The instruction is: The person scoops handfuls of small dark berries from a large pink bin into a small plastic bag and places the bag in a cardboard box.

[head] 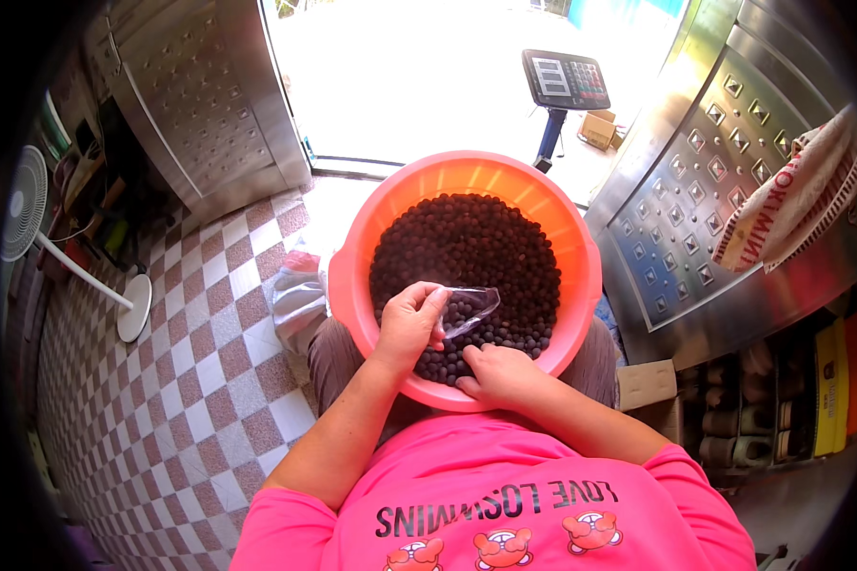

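Note:
A pink plastic basin (465, 163) rests on my lap, with a heap of small round dark balls or beads (464, 235) in it. My left hand (412, 319) holds a clear plastic bag (475, 314) by its edge, between thumb and fingers, above the heap. The bag's mouth gapes, and some dark balls show in or through it. My right hand (500, 372) lies at the near side of the heap, with its fingertips down among the balls. Whether those fingers grip any of them is hidden.
Beyond the basin stand a platform scale's display (565, 80) and a cardboard box (598, 129) in a bright doorway. A white bag (296, 296) sits left of the basin, a white fan (25, 203) farther left. At right are a metal door (693, 185), a hanging towel (793, 193) and shoes (750, 428).

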A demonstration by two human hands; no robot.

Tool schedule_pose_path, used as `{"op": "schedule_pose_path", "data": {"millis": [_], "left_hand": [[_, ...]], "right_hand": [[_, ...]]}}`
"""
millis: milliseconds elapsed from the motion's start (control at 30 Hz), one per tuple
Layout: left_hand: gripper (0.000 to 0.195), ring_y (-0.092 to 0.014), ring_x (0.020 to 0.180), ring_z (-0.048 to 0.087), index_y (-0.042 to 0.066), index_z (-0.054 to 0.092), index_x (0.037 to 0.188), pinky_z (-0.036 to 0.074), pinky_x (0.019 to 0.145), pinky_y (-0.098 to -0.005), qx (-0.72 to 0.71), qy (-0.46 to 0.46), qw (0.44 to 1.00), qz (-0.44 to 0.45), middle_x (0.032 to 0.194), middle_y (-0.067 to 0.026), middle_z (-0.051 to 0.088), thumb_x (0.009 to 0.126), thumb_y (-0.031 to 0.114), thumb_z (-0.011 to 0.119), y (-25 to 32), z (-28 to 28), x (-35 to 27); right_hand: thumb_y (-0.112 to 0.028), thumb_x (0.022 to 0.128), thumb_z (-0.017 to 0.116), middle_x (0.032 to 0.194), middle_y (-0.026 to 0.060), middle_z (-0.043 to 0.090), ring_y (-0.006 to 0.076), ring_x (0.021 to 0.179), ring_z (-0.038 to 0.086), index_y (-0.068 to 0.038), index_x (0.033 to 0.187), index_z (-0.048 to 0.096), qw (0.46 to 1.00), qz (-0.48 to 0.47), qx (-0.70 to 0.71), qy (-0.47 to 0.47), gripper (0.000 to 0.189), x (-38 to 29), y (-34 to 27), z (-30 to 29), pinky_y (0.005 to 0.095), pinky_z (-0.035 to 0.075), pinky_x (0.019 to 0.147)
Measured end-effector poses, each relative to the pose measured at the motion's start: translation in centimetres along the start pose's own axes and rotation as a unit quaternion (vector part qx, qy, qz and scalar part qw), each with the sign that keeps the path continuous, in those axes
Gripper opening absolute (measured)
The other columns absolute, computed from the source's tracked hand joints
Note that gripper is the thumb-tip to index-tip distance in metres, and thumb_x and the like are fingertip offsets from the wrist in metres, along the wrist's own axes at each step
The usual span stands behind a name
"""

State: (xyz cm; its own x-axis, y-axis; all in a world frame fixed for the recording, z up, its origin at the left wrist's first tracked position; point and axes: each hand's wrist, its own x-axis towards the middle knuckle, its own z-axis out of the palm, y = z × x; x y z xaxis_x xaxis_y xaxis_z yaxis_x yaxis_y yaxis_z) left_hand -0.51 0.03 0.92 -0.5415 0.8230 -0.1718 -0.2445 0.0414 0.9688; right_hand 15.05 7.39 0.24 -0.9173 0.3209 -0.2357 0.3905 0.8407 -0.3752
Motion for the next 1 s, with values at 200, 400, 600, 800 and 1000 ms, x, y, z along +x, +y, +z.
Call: {"op": "schedule_pose_path", "data": {"millis": [200, 400, 600, 800, 1000], "left_hand": [[0.015, -0.004, 0.045, 0.048, 0.005, 0.060, 0.090, 0.041, 0.037, -0.0182, -0.009, 0.004, 1.000, 0.001, 0.059, 0.0017, 0.051, 0.090, 0.019, 0.055, -0.1, 0.0, 0.0], [0.015, -0.004, 0.044, 0.048, 0.005, 0.060, 0.090, 0.041, 0.036, -0.0182, -0.017, -0.007, 1.000, 0.006, 0.059, 0.0022, 0.052, 0.090, 0.019, 0.055, -0.1, -0.1, 0.0], [0.015, -0.004, 0.044, 0.048, 0.005, 0.061, 0.090, 0.041, 0.037, -0.0181, -0.024, -0.007, 1.000, 0.003, 0.059, 0.0023, 0.051, 0.090, 0.020, 0.056, 0.0, 0.0, 0.0], [0.017, -0.003, 0.045, 0.048, 0.004, 0.060, 0.090, 0.041, 0.037, -0.0180, -0.020, -0.007, 1.000, 0.003, 0.059, 0.0022, 0.052, 0.090, 0.020, 0.056, 0.0, 0.1, -0.1], [0.018, -0.003, 0.047, 0.048, 0.004, 0.060, 0.093, 0.042, 0.039, -0.0176, 0.005, -0.021, 1.000, 0.020, 0.061, 0.0016, 0.053, 0.090, 0.020, 0.055, -0.3, 0.0, 0.0]], "right_hand": [[-0.030, 0.077, 0.055, 0.080, 0.0176, 0.061, 0.0334, 0.077, 0.061, -0.002, 0.088, 0.053, 0.999, -0.025, 0.019, 0.012, 0.031, 0.6, 0.8, 1.2, 0.0446, 0.049, 0.068], [-0.026, 0.080, 0.054, 0.083, 0.0178, 0.062, 0.0340, 0.078, 0.061, -0.002, 0.086, 0.055, 1.000, 0.007, 0.016, 0.012, 0.025, 0.7, 0.8, 0.7, 0.0450, 0.049, 0.069], [-0.025, 0.079, 0.057, 0.078, 0.0192, 0.062, 0.0349, 0.077, 0.061, -0.002, 0.086, 0.059, 0.995, 0.015, 0.095, 0.019, 0.024, 0.9, 1.7, 0.6, 0.0428, 0.048, 0.067], [-0.020, 0.085, 0.054, 0.057, 0.0010, 0.046, 0.0089, 0.038, 0.035, -0.003, 0.085, 0.056, 0.706, 0.148, 0.688, -0.071, 0.017, 0.4, 2.0, -2.4, 0.0241, 0.026, 0.036], [-0.016, 0.089, 0.047, 0.074, 0.0068, 0.052, 0.0112, 0.051, 0.046, -0.001, 0.096, 0.052, 0.449, 0.145, 0.876, -0.105, 0.017, 2.8, 1.3, -3.7, 0.0232, 0.037, 0.039]]}}
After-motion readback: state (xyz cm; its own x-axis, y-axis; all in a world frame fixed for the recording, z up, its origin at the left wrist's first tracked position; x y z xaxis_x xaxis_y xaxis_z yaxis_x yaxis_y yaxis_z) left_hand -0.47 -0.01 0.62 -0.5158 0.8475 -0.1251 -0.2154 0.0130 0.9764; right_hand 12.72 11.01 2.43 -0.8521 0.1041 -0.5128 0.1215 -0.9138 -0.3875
